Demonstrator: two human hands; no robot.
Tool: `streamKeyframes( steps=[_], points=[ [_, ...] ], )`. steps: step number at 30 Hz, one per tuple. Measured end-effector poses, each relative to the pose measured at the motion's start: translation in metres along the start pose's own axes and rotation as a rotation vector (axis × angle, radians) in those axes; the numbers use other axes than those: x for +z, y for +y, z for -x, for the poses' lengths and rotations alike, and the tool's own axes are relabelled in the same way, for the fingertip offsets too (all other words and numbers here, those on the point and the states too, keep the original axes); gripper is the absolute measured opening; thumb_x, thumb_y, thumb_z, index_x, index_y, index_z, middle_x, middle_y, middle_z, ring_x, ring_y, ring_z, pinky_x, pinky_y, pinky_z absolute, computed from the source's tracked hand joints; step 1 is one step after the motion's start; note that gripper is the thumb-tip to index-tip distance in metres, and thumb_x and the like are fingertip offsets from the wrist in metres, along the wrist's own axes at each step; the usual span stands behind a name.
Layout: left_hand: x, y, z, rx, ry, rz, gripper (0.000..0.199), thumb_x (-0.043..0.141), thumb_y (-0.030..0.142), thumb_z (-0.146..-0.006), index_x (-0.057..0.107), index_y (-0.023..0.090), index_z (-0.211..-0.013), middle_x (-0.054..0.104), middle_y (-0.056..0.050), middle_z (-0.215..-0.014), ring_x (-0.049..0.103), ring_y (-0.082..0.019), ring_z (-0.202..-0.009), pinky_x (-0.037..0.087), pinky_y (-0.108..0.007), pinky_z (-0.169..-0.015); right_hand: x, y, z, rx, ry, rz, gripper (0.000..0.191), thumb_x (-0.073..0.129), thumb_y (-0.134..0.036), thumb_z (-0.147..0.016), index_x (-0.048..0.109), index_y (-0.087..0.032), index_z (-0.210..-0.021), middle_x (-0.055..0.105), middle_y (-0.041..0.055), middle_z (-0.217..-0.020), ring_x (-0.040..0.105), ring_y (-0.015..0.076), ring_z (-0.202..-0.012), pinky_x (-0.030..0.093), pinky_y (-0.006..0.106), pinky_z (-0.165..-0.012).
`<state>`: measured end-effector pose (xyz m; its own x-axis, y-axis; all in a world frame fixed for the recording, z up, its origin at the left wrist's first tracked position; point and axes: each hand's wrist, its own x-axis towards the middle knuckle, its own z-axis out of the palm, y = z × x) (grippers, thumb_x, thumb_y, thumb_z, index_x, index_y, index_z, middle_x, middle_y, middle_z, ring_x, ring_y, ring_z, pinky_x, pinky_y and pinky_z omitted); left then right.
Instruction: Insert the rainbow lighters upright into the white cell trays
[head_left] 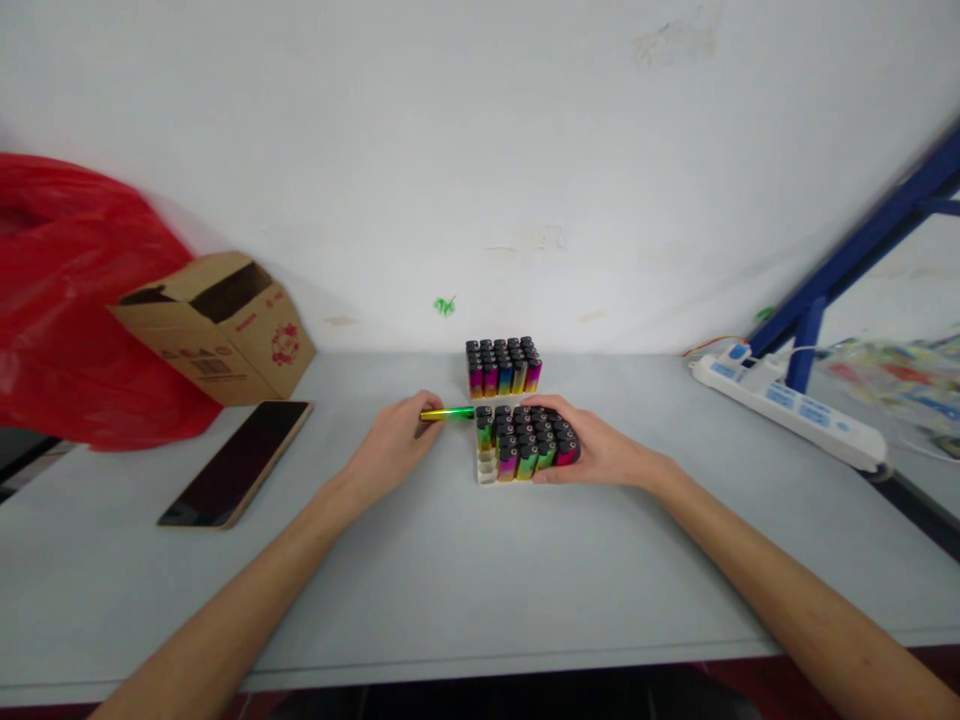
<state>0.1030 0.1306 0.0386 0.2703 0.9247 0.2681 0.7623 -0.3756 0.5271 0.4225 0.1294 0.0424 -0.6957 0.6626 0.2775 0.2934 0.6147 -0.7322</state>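
Between the fingers of my left hand (397, 435) is a green and yellow lighter (450, 413), held lying level. Its far end comes up to the left side of a pale tray (487, 472). Upright lighters (527, 460) with black tops and shiny coloured bodies fill most of this tray, and a few slots at its near left hold none. My right hand (592, 445) is wrapped around the right side of the tray and its lighters. Just behind stands a second block of lighters (504, 375), upright in rows.
A phone (236, 465) lies at the left, with an open cardboard box (225, 330) and a red plastic bag (90, 300) behind it. To the right are a white power strip (787, 405) and a blue metal frame (862, 265). A white wall (480, 180) borders the table's back.
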Motion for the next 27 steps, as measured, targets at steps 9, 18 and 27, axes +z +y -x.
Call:
streamKeyframes(
  steps=[9, 18, 27],
  points=[
    [-0.011, 0.019, -0.001, -0.250, 0.053, 0.799, 0.048, 0.077, 0.045, -0.084, 0.064, 0.016, -0.120, 0.079, -0.007, -0.088, 0.073, -0.022, -0.082, 0.054, -0.035, -0.078, 0.001, 0.000, 0.000, 0.011, -0.005, -0.002, 0.087, 0.087, -0.042, -0.080, 0.039, -0.027, -0.151, 0.061, 0.0106, -0.142, 0.064, 0.0298, -0.124, 0.052, 0.045, -0.107],
    [-0.001, 0.035, 0.005, -0.309, -0.010, 1.096, 0.021, 0.070, 0.028, -0.085, 0.050, 0.021, -0.085, 0.069, 0.000, -0.069, 0.064, -0.015, -0.063, 0.051, -0.029, -0.064, 0.001, 0.001, 0.000, 0.017, -0.010, -0.021, 0.088, 0.087, -0.041, -0.079, 0.038, -0.029, -0.152, 0.060, 0.0105, -0.144, 0.063, 0.0306, -0.127, 0.052, 0.046, -0.108],
    [0.008, 0.033, 0.004, -0.406, -0.051, 0.923, 0.041, 0.061, 0.060, -0.088, 0.045, 0.023, -0.079, 0.029, 0.011, -0.056, 0.024, -0.006, -0.043, 0.018, -0.018, -0.040, 0.001, 0.000, 0.000, 0.035, -0.011, -0.003, 0.087, 0.087, -0.041, -0.079, 0.039, -0.029, -0.152, 0.060, 0.0104, -0.143, 0.063, 0.0306, -0.126, 0.052, 0.046, -0.108]
  ],
)
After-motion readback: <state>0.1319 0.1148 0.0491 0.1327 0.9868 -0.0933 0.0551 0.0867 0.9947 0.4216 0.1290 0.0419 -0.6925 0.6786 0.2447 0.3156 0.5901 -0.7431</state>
